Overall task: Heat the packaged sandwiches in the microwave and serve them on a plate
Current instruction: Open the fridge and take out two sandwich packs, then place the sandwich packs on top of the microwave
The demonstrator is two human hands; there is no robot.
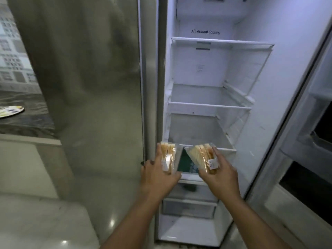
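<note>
1. The refrigerator (206, 72) stands with its right compartment lit and open; the words "All-Around Cooling" are printed on the back wall above the white wire-edged shelves (210, 106)
2. The closed left refrigerator door (86, 78) is brushed steel and fills the middle-left of the view, showing a blurred reflection
3. The open right door (305, 150) swings out at the right edge, with its bins seen from the inside
4. A dark marbled surface (23, 112) lies at the far left, beside the closed door, and a pale plate (11, 111) with coloured markings rests on it, partly cut off by the frame edge
5. The left hand (158, 175) grips one packaged sandwich (168, 156) in clear wrap, fingers curled round its side, just in front of the lower shelf edge
6. The right hand (221, 175) grips a second packaged sandwich (201, 157) bearing a small white label, thumb over the top; the two packs sit near each other but apart
7. Between the two packs a dark green package (186, 162) lies on the lower shelf
</note>
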